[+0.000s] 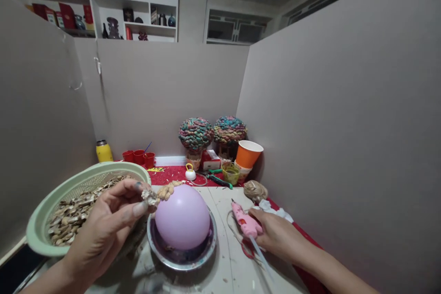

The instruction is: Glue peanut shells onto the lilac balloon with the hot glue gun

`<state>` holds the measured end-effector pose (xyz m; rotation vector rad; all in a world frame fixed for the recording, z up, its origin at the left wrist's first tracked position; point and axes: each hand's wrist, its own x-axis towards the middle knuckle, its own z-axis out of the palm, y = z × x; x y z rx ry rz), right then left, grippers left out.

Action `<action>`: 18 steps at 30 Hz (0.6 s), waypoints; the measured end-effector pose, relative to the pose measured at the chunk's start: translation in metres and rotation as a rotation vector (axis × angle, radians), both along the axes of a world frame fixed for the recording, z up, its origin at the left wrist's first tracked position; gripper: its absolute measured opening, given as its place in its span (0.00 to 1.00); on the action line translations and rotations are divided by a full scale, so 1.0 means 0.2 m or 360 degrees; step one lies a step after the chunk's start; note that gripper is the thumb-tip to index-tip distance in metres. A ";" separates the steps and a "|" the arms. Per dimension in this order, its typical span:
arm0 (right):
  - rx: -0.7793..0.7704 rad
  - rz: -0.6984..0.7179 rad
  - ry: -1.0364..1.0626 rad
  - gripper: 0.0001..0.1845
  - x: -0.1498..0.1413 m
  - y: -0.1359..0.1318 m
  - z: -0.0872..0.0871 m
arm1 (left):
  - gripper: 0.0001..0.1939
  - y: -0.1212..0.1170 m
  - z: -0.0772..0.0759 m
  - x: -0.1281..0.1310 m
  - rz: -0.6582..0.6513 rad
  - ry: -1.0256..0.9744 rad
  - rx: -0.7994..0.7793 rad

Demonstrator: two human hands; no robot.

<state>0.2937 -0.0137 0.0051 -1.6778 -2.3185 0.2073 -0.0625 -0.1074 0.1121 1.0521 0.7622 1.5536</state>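
Note:
My left hand (119, 216) pinches a peanut shell (150, 197) between thumb and fingertips, its pale side showing. The shell is close to the upper left of a light purple balloon (182, 218), which sits in a metal bowl (182, 266). A short row of peanut shells (168, 189) lies along the top left of the balloon. To the right of the bowl, my right hand (275, 232) is closed around the handle of a pink hot glue gun (245, 220). A clear glue stick (262, 257) sticks out of its back end, and its nozzle points away from me.
A green basket (34, 234) full of shells stands at the left. Toward the back are red cups (138, 156), a yellow bottle (104, 151), two colourful shell-covered balls (195, 134), an orange bucket (248, 155), pliers (220, 181) and twine (255, 190). Grey panels enclose the table.

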 end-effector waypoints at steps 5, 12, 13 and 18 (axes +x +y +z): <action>-0.0269 0.0095 -0.0060 0.10 0.04 -0.03 0.06 | 0.10 0.01 -0.01 -0.01 -0.0014 -0.0020 0.0018; -0.0134 0.0224 0.0152 0.29 -0.08 0.00 0.33 | 0.10 0.01 0.01 -0.01 -0.0029 -0.0043 0.0064; -0.0131 0.0297 0.0209 0.32 -0.14 0.02 0.36 | 0.10 0.01 0.02 -0.01 -0.0028 -0.0044 0.0068; -0.0419 0.0797 0.0703 0.56 -0.44 0.12 0.40 | 0.09 0.00 0.04 -0.02 -0.0029 -0.0042 0.0047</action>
